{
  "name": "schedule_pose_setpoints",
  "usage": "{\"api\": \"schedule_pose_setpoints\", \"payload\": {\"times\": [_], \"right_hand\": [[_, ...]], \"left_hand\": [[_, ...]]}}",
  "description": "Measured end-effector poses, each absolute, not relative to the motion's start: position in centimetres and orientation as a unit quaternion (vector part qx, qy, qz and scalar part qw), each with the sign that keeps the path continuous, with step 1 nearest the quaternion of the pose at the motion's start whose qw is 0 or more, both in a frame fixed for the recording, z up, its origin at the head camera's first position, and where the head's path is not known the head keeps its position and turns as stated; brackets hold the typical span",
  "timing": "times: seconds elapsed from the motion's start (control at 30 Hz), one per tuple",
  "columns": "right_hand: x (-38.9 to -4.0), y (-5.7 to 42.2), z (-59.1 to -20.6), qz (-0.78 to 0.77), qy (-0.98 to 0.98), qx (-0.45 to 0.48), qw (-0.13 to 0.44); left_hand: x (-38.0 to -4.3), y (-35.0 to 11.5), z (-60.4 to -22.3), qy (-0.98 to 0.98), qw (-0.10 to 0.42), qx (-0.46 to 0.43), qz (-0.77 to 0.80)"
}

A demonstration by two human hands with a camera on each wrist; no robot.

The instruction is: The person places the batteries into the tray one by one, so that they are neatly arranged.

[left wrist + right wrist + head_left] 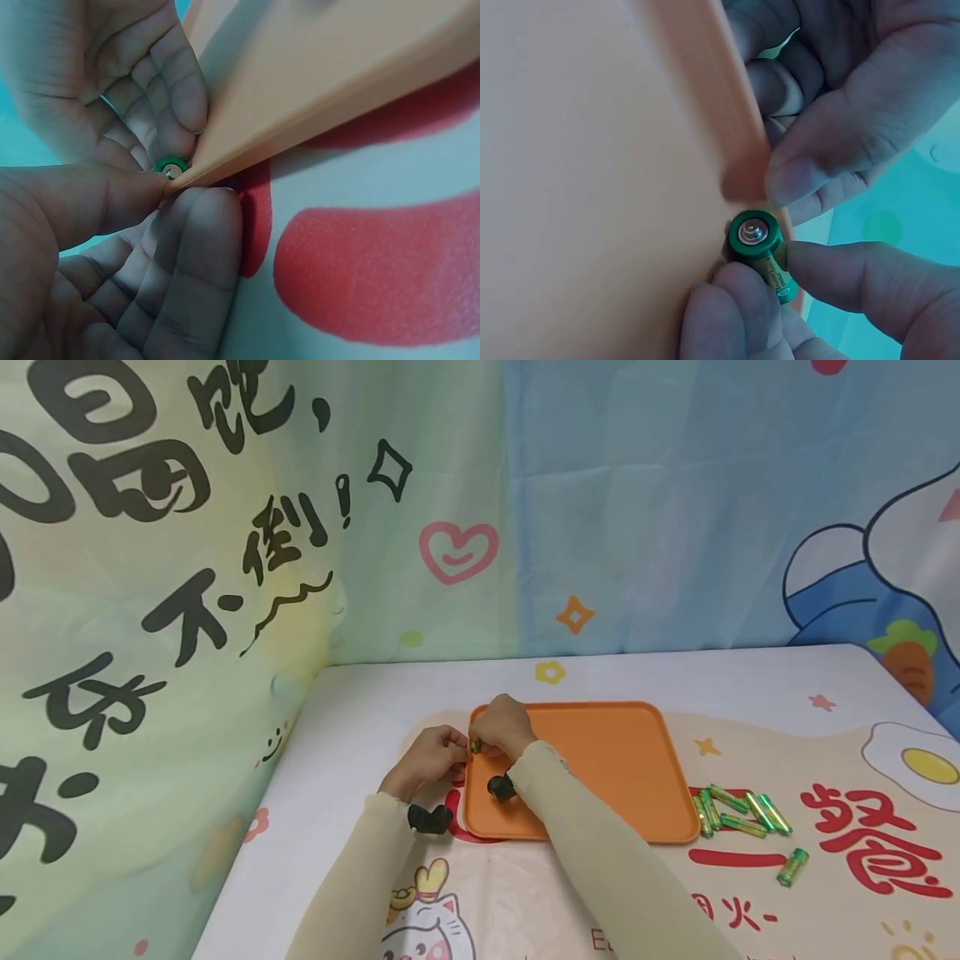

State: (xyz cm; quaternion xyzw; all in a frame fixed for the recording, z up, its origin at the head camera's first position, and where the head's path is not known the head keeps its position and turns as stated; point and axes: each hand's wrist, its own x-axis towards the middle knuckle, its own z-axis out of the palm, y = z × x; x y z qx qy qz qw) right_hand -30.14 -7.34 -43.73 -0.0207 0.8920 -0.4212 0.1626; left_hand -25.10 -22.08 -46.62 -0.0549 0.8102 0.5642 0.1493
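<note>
Cream sleeves (600,852) stretch from the near side over the white table (367,693) to an orange tray (600,768). My left hand (431,758) pinches the tray's left rim, thumb above, fingers outside; my right hand (506,727) is nearly closed, thumb and fingertips gripping one battery. Loose batteries (742,826) lie right of the tray. Smallest, that held green battery (759,238) is at the left rim, toward the far end; I can't tell whether it touches the tray floor. I'd keep the rim steady and my grip light, nubbed end in sight.
</note>
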Motion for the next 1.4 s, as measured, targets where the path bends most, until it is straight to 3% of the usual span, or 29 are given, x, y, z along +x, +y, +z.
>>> {"api": "schedule_pose_setpoints", "payload": {"times": [0.7, 1.4], "right_hand": [[-29.7, -5.0, -43.5, -0.467, 0.868, -0.035, 0.168], [-29.6, -5.9, -44.2, -0.473, 0.861, -0.043, 0.183]], "left_hand": [[-25.0, -21.8, -46.6, 0.813, 0.141, -0.062, 0.561], [-25.0, -22.0, -46.6, 0.813, 0.15, -0.054, 0.56]]}}
